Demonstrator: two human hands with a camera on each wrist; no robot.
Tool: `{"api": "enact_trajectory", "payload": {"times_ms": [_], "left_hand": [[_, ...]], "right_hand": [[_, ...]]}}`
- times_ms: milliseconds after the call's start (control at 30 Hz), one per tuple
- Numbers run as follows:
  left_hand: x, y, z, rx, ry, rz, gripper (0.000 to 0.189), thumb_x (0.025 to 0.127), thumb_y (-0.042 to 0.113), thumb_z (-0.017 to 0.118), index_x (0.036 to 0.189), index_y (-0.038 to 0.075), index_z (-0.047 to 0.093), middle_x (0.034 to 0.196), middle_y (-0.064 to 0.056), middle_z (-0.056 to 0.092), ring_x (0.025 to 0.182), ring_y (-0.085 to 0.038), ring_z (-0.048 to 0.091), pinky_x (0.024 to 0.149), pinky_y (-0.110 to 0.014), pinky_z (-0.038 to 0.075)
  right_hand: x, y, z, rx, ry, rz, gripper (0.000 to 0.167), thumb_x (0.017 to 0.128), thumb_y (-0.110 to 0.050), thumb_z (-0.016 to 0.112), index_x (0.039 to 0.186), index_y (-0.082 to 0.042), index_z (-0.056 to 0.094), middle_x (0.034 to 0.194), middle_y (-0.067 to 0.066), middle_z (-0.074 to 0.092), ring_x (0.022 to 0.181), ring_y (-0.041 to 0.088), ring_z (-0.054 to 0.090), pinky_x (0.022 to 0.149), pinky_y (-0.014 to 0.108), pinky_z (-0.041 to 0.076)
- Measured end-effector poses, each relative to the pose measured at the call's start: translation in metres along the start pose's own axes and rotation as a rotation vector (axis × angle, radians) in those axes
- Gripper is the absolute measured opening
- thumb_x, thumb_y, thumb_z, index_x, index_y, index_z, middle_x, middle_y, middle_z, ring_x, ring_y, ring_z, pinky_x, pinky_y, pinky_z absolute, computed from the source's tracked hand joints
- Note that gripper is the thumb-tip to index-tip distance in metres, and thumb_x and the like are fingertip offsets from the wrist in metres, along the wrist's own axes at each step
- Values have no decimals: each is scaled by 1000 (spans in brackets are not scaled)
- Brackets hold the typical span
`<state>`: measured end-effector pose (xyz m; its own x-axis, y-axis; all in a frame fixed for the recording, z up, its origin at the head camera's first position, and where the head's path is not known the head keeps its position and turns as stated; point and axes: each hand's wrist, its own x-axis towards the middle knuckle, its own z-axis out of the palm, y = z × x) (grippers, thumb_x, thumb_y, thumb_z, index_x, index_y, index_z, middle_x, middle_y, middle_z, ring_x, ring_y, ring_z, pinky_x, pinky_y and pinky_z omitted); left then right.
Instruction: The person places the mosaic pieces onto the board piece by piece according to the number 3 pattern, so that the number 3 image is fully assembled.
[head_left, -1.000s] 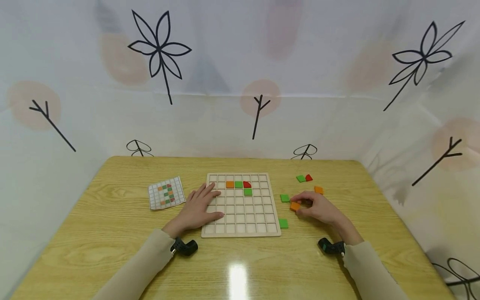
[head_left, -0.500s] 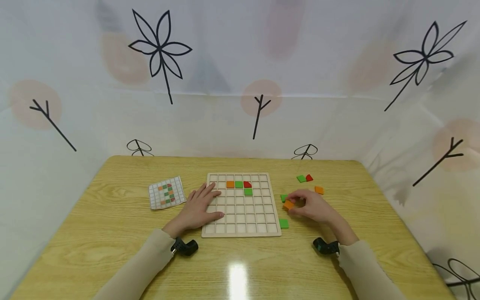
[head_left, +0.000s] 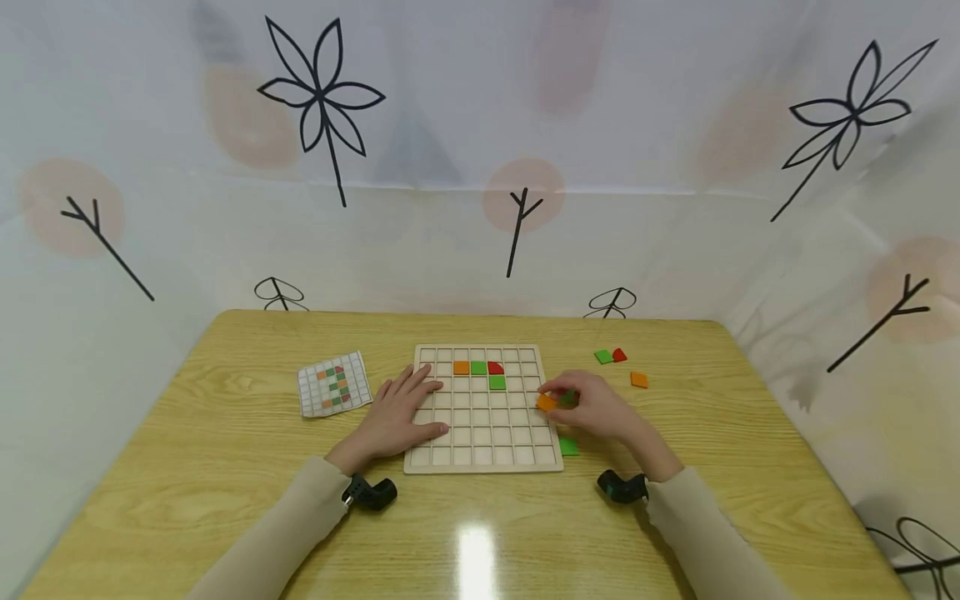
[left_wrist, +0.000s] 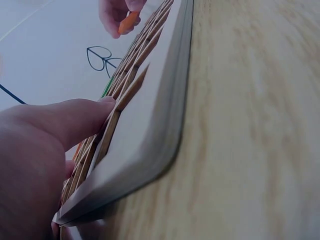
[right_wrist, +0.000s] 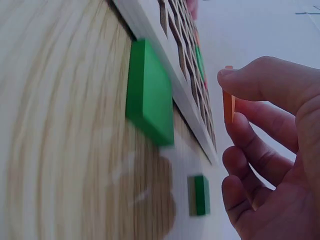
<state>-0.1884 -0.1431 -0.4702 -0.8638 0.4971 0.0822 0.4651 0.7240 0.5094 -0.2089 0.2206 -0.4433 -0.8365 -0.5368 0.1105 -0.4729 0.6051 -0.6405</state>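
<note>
A pale wooden grid board lies in the middle of the table. One orange tile, two green tiles and a red rounded tile sit in its upper cells. My left hand rests with spread fingers on the board's left side; its thumb lies over the frame in the left wrist view. My right hand pinches an orange square tile between thumb and fingers, over the board's right edge. A green tile lies against that edge, and another green tile is partly hidden under the right hand.
A paper card printed with a coloured grid pattern lies left of the board. Toward the back right are a green tile, a red rounded tile and a loose orange tile. A patterned cloth surrounds the table.
My right hand has carried the orange tile leftward from the table to the board's right edge, passing over a green tile. The left hand has stayed in place.
</note>
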Motion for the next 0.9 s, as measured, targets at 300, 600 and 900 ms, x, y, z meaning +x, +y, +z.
{"api": "enact_trajectory", "payload": {"times_ms": [300,600,900], "left_hand": [[0,2,-1,-2,4,3,71,95,50,63,151,11,44,165,-12,17,151,-36,7,114,-65,7],[-2,3,-2,-8,8,2,71,94,48,64,151,10,44,164,-13,18,151,-37,8,114,-66,7],[-1,4,-3,-8,8,5,71,94,48,64,150,10,45,165,-13,17,151,-37,8,114,-66,7]], "right_hand": [[22,-15,14,-3,-14,23,35,86,-13,78,119,-8,71,97,-3,60,87,18,53,75,35,48],[41,-29,30,-6,5,10,28,84,-8,77,111,-10,72,101,-2,63,91,17,56,80,36,50],[48,-32,38,11,-30,39,20,85,-7,76,103,-13,76,98,-4,63,86,16,54,77,36,47]]}}
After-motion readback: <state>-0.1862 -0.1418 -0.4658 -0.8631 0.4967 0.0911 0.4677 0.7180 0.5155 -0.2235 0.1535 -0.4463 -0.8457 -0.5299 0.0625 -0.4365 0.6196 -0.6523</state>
